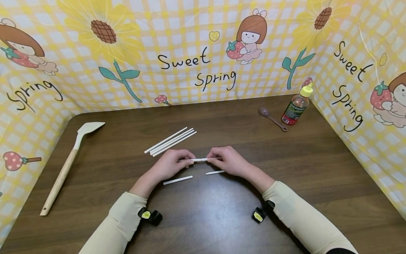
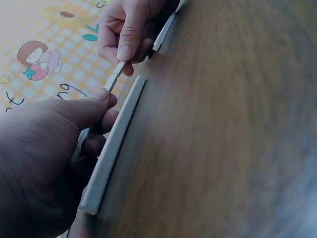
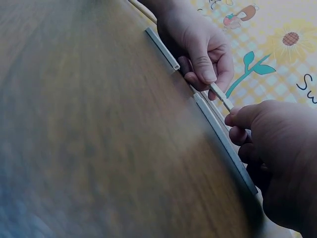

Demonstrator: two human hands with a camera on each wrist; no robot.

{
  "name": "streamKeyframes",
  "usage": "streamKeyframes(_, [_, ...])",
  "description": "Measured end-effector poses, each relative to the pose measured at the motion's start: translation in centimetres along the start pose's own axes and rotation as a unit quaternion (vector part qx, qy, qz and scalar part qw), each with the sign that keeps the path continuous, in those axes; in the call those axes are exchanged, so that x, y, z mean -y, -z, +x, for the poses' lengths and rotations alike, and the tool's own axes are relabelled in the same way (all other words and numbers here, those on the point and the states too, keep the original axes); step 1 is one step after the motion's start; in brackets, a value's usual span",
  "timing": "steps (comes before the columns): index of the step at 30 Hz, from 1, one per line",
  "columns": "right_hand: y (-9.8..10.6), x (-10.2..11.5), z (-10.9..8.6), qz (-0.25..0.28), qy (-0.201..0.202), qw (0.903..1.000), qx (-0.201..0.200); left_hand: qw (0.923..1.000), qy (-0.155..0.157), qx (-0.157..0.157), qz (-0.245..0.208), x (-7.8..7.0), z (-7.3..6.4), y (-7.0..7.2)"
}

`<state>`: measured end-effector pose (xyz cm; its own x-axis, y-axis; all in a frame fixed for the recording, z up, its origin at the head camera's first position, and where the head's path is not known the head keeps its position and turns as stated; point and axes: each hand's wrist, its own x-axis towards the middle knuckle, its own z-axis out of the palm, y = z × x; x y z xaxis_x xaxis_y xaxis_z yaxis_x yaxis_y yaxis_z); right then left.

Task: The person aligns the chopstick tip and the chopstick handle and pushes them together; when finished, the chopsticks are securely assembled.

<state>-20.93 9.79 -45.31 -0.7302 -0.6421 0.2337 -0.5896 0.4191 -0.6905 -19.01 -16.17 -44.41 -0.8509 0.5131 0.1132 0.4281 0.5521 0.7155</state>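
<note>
In the head view, a thin white stick (image 1: 200,159) spans the gap between my two hands, a little above the table. My left hand (image 1: 171,164) pinches its left part between thumb and fingers. The right hand (image 1: 231,160) pinches the other part the same way. A notch or break line shows across the stick between the hands, clearest in the left wrist view (image 2: 117,75). One short white stick piece (image 1: 177,180) lies on the table just in front of my left hand. Another short piece (image 1: 214,172), with a narrower end, lies partly hidden under the right hand.
Several longer white sticks (image 1: 171,141) lie side by side behind my left hand. A wooden-handled spatula (image 1: 63,174) with a white head lies at the left. At the back right are a brown spoon (image 1: 271,118) and a yellow-capped bottle (image 1: 295,109). Patterned cloth (image 1: 180,84) borders the table.
</note>
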Motion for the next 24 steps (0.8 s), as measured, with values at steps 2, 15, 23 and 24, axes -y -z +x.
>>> streamKeyframes(2, [-0.01,0.01,0.01,-0.001,0.001,1.0,0.0,1.0,-0.002,-0.001,-0.001,-0.07,-0.02,0.02])
streamKeyframes(15, [-0.08,0.21,-0.06,0.002,0.0,1.0,0.004,1.0,0.001,0.0,-0.001,-0.01,0.0,-0.1])
streamKeyframes(23, [-0.19,0.25,-0.08,0.005,0.0,1.0,0.001,1.0,0.0,0.0,0.001,-0.09,0.01,-0.03])
streamKeyframes(24, [-0.19,0.27,-0.08,0.005,-0.001,1.0,0.001,1.0,0.0,0.0,0.001,-0.11,0.0,-0.01])
